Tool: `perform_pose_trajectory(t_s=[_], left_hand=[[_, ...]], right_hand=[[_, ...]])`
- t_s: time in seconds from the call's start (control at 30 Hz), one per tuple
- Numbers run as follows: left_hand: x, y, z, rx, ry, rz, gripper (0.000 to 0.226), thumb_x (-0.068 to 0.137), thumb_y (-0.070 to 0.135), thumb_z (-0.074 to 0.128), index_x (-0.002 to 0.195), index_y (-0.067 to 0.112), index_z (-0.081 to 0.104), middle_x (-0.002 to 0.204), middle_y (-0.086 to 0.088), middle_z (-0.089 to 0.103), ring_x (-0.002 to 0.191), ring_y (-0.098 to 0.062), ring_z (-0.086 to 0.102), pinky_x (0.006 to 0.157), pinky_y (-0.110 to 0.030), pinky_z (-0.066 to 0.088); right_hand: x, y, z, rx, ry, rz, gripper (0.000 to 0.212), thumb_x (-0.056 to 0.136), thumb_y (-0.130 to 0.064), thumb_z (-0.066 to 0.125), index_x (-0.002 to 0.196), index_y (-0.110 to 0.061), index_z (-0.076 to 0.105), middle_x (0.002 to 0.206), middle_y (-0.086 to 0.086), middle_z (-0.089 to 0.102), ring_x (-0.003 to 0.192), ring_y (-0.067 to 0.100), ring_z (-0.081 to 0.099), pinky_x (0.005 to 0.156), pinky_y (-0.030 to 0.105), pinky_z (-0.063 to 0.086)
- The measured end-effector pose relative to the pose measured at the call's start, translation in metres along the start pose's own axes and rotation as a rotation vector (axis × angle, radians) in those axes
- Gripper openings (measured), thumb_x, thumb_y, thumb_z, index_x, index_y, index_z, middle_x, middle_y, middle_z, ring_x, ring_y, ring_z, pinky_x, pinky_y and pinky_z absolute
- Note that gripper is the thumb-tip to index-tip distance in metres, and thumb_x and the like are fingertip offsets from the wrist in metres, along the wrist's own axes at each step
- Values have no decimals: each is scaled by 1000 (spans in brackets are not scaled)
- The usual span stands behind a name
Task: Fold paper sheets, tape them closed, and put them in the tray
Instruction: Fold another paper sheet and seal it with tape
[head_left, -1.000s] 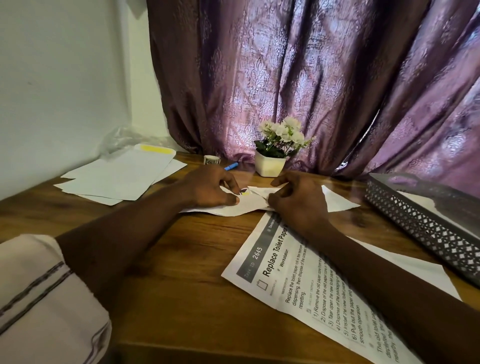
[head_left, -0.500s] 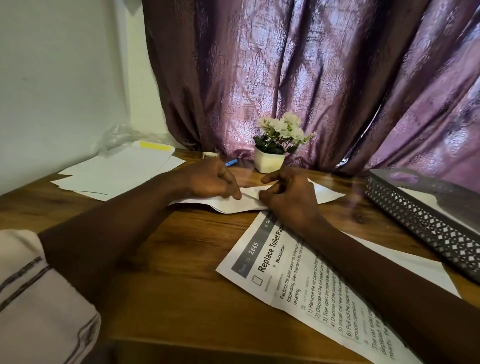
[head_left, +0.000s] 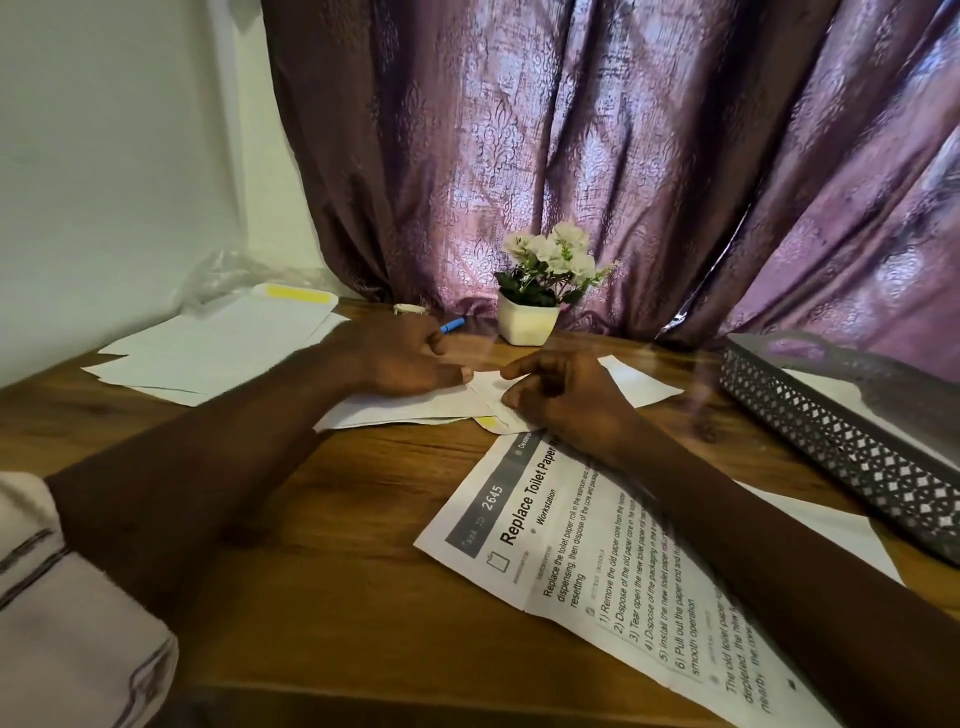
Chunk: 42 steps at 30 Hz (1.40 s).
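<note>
2 hands on 1 folded white paper sheet (head_left: 415, 408)
So the right hand (head_left: 563, 402) pinches its flap with thumb and index finger. The left hand (head_left: 410, 358) is curled on it, can't tell if it's gripping or pressing. Sheet's on the wooden table (head_left: 337, 519), well apart from the dark perforated metal tray (head_left: 831, 436).

Home desk: curtain (head_left: 571, 130), potted flowers (head_left: 545, 283), papers (head_left: 218, 348).

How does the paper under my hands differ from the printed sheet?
The folded paper is unprinted; the printed sheet carries black text. The folded paper is layered with the left hand and right hand on it; the printed sheet lies open under the right forearm. Both are white, on the table.
</note>
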<state>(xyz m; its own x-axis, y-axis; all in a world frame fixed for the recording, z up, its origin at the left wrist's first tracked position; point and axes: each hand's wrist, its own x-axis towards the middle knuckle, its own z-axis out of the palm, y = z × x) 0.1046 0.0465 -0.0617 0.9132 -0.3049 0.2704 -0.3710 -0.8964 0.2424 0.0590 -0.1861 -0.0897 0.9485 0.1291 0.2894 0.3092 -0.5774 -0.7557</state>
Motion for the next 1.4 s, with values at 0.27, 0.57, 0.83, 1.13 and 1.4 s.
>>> perform_pose_trajectory(t_s=[0.27, 0.57, 0.83, 1.13, 1.4], left_hand=[[-17, -36, -31, -390, -254, -63, 34, 82, 22, 84, 115, 21, 73, 122, 4, 63, 106, -9, 59, 79, -16, 45], [-1, 11, 13, -752, 91, -203, 34, 65, 24, 95, 93, 23, 77, 121, -4, 66, 113, -24, 63, 103, -37, 50], [-12, -18, -28, -919, -328, -398, 46, 86, 0, 75, 128, 12, 59, 65, -9, 65, 47, -14, 59, 42, -24, 51], [-6, 5, 2, -947, -52, -392, 49, 73, -5, 86, 115, 7, 64, 67, -14, 69, 48, -18, 62, 44, -27, 53], [-2, 17, 10, -945, 71, -412, 37, 78, 11, 87, 109, 11, 66, 92, -15, 71, 64, -22, 70, 57, -34, 62]], right_hand=[[3, 4, -8, -520, -33, 68, 37, 92, -58, 64, 126, -44, 67, 143, -7, 56, 137, 20, 46, 113, 43, 37], [-2, -5, -8, -633, -123, 9, 53, 100, -68, 34, 139, -42, 59, 147, 0, 57, 138, 31, 44, 111, 50, 35], [0, 3, -12, -795, -169, 134, 72, 93, -81, 14, 155, -48, 31, 166, 4, 33, 151, 33, 29, 121, 57, 21], [-7, -5, -1, -850, -157, 55, 72, 95, -79, 13, 154, -45, 35, 153, 6, 48, 141, 38, 38, 114, 55, 29], [-12, -18, 5, -841, -165, 10, 72, 97, -76, 12, 147, -38, 49, 141, 4, 61, 137, 35, 40, 108, 52, 33]])
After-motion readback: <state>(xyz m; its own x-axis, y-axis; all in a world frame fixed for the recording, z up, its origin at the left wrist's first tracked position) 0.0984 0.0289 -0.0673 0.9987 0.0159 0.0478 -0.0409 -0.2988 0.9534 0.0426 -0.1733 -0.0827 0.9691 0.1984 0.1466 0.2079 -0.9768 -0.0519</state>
